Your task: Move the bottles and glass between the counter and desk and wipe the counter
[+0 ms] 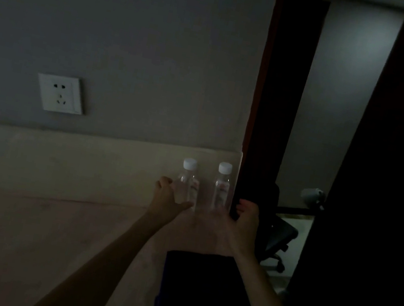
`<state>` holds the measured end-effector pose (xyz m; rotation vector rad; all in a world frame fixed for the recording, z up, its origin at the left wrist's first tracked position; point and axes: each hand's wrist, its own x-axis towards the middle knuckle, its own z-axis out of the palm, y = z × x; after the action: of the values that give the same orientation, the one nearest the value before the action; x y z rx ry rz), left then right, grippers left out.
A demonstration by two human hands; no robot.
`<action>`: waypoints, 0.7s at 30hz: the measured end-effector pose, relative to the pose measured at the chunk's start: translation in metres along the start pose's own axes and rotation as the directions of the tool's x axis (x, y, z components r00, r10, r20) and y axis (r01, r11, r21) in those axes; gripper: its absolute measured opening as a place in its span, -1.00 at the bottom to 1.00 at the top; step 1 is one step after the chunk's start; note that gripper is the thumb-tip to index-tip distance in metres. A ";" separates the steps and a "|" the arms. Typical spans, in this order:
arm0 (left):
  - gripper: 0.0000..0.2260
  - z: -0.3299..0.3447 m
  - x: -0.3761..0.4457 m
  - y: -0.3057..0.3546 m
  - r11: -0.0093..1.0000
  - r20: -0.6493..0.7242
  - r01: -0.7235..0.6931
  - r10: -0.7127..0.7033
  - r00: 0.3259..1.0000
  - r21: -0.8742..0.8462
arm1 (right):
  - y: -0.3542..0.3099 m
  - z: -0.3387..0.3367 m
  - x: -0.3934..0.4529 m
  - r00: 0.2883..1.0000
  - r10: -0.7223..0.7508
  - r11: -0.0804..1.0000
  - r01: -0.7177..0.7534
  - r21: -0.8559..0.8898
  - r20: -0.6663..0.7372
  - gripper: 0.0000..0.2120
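Observation:
Two clear bottles with white caps stand upright side by side at the back right corner of the pale counter [46,233], against its low backsplash. My left hand [168,198] wraps the lower part of the left bottle [188,182], thumb across its front. My right hand [245,220] is cupped just right of the right bottle [221,191], fingers apart, with a small gap to it; its thumb side is blurred. No glass is visible. A dark flat cloth-like thing [200,293] lies on the counter between my forearms.
The room is dim. A white wall socket [60,93] sits above the backsplash at the left. A dark door frame [267,97] bounds the counter on the right. Beyond it is a black office chair [279,238].

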<state>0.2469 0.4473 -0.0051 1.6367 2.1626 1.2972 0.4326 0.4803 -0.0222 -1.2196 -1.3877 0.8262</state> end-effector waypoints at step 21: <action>-0.91 -0.190 -0.511 -0.167 0.495 -0.456 0.598 -0.860 0.231 -0.631 | 0.070 0.110 -0.447 -0.229 0.013 0.989 -0.142 -0.046 0.973 -0.87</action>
<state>0.2239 -0.0909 -0.1920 -0.3241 2.3161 1.9157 0.3039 0.0830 -0.2274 -0.2064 -2.4926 2.2958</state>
